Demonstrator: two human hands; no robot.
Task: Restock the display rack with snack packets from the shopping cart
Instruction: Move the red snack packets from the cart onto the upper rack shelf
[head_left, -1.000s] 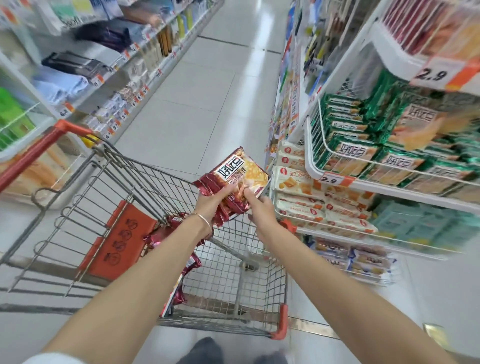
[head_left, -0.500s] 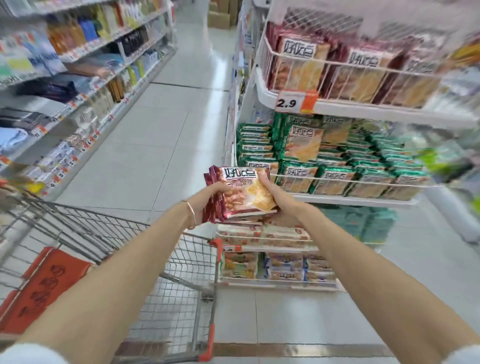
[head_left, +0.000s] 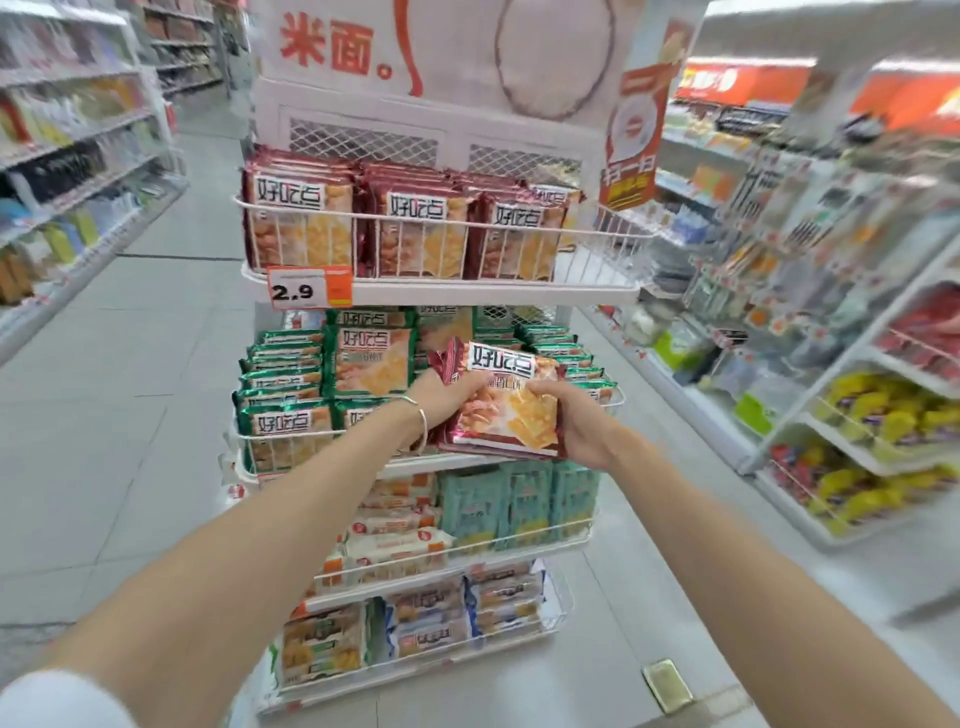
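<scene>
A stack of red snack packets (head_left: 506, 402) is held between both hands in front of the white display rack (head_left: 441, 285), level with its second tier. My left hand (head_left: 449, 397) grips the stack's left edge. My right hand (head_left: 579, 421) grips its right edge from below. The top basket (head_left: 597, 236) holds matching red packets (head_left: 415, 228) in upright rows, with a bare gap at its right end. Green packets (head_left: 301, 374) fill the second tier behind my hands. The shopping cart is out of view.
A 2.9 price tag (head_left: 310, 292) hangs on the top shelf's front. Lower tiers carry teal packets (head_left: 514, 506) and white biscuit packs (head_left: 395, 540). Store shelving lines the left aisle (head_left: 78, 171) and the right (head_left: 857, 364). A small metal floor plate (head_left: 667, 686) lies near the rack.
My view has swung from the cart to face the rack head-on. Both hands have carried the red packets rightward and up, away from the cart.
</scene>
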